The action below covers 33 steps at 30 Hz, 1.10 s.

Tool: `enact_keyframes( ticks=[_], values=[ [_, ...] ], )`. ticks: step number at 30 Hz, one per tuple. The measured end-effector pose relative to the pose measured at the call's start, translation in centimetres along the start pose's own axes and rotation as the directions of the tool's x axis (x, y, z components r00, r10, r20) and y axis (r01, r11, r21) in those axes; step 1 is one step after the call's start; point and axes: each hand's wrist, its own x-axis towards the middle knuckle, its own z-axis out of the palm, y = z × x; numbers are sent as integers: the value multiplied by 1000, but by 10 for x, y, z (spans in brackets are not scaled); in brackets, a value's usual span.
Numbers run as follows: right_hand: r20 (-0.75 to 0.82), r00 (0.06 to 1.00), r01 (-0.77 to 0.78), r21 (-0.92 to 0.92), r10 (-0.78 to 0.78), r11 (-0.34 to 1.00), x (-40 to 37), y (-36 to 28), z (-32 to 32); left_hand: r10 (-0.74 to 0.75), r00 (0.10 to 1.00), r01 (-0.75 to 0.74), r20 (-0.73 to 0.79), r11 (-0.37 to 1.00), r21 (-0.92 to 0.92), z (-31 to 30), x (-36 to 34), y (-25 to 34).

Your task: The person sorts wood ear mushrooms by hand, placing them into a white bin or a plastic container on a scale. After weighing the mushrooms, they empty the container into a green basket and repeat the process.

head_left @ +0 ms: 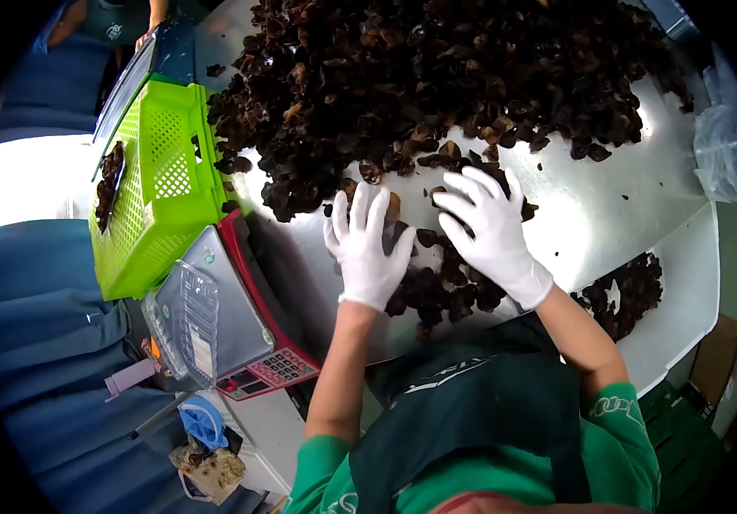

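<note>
A large heap of dark brown, wrinkled pieces that look like wood ear mushrooms (360, 94) covers the far part of a shiny metal table (587, 184). My left hand (367, 253), in a white glove, lies low over the near edge of the heap with its fingers apart. To its right, my white-gloved right hand (490, 231) reaches over loose pieces, fingers spread. Between my hands and my apron lies a smaller cluster of pieces (441, 291). Neither hand visibly grips a piece, though what lies under the palms is hidden.
On the left stand a green plastic basket (176, 163) and a red-edged scale (270, 373) with clear plastic trays (193, 321) on it. A white bin (686, 291) holding more dark pieces is at the right, below a clear plastic bag (728, 150). Another person's arm (157, 13) shows at top left.
</note>
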Motion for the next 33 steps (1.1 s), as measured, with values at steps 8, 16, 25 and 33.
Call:
enact_keyframes(
  ticks=[8,16,25,33],
  values=[
    [63,997,48,-246,-34,968,16,7,28,38,990,-36,-134,999,17,-4,-22,-2],
    [109,993,45,-49,-39,998,-11,6,-16,26,995,-36,-100,994,-100,-35,-81,5],
    [196,980,77,-226,-32,971,22,38,-9,-62,983,98,174,973,-208,-27,-47,-38],
    [207,977,63,-74,-47,995,-49,24,-33,47,988,-29,148,992,-122,-32,-118,9]
  ],
)
